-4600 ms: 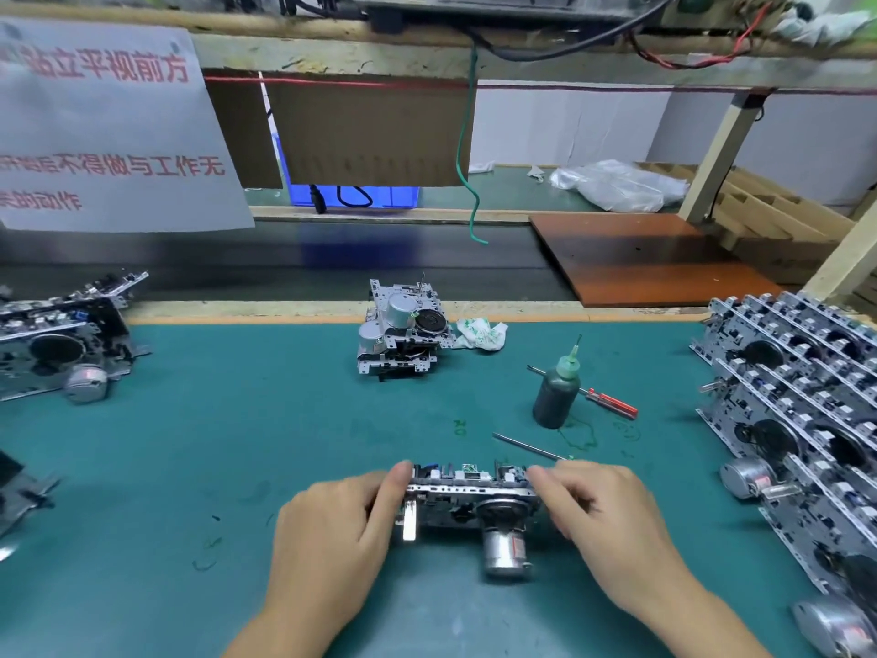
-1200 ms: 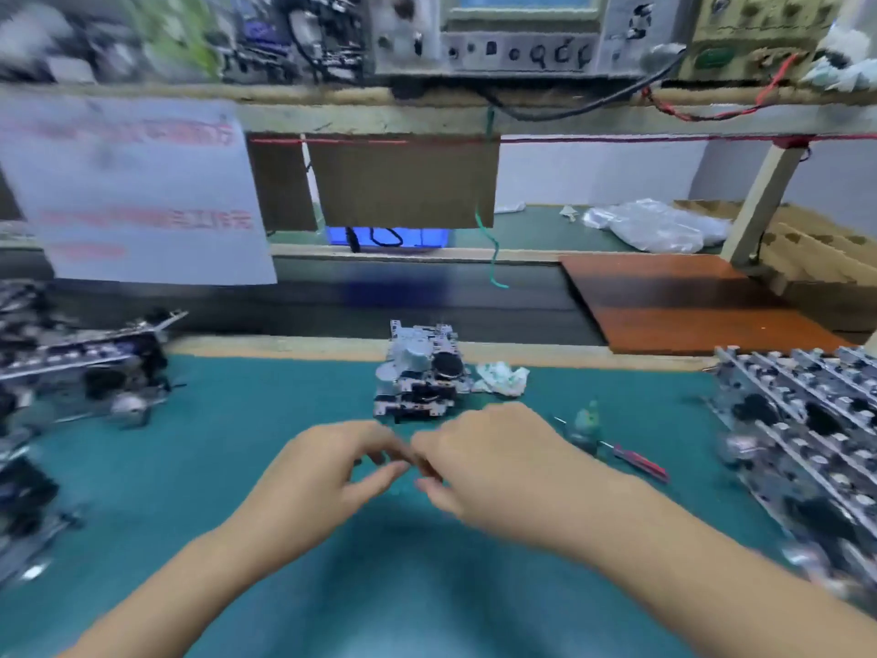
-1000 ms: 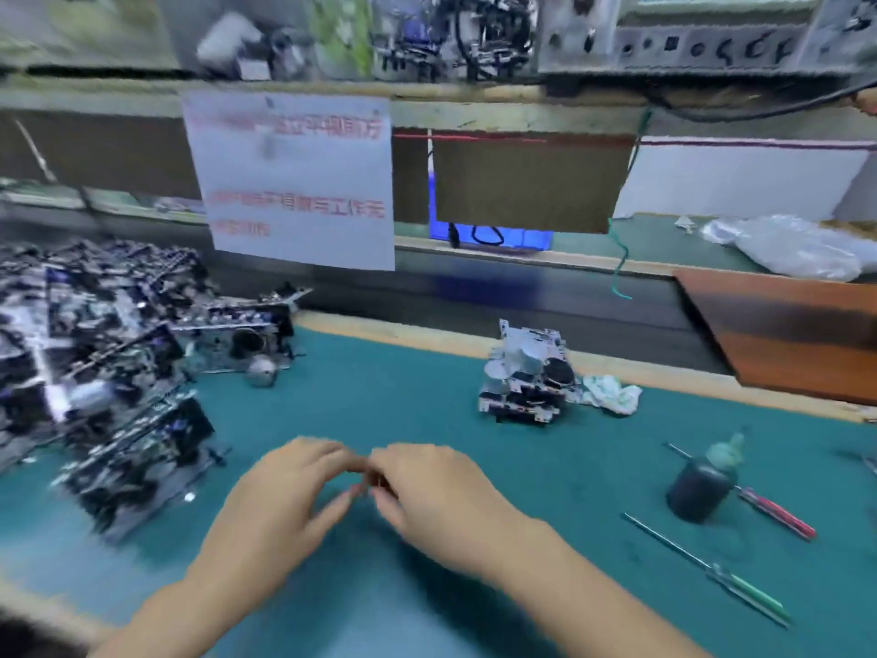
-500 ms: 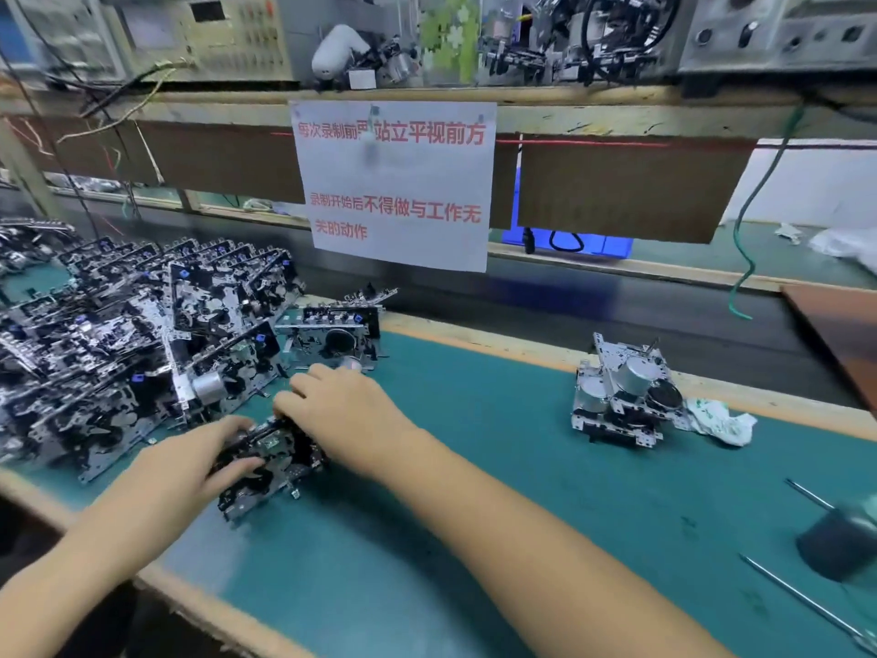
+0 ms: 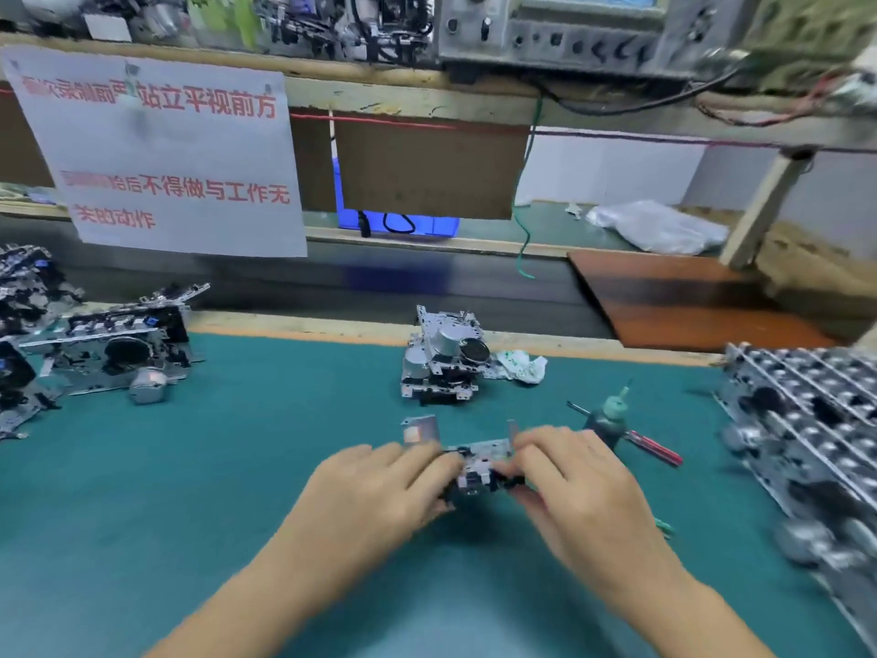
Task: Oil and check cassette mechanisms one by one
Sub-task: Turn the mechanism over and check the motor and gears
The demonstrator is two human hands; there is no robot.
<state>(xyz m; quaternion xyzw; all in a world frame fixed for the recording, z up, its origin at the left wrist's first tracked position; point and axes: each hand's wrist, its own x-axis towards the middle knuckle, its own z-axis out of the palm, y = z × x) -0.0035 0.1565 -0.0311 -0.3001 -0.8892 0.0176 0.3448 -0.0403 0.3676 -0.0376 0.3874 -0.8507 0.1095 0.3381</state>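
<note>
Cassette mechanism (image 5: 479, 465) held low over mid-desk (image 5: 247, 467), left hand (image 5: 379, 486) gripping one end, right hand (image 5: 576, 482) the other. Oil bottle (image 5: 609, 420) stands just beyond right hand, beside red screwdriver (image 5: 652, 451). Risk: a careless reach could tip the bottle, spilling oil

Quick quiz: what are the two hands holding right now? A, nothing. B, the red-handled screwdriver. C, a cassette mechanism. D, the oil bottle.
C: the left hand and right hand grip a cassette mechanism between them, while the oil bottle stands untouched behind.
</note>
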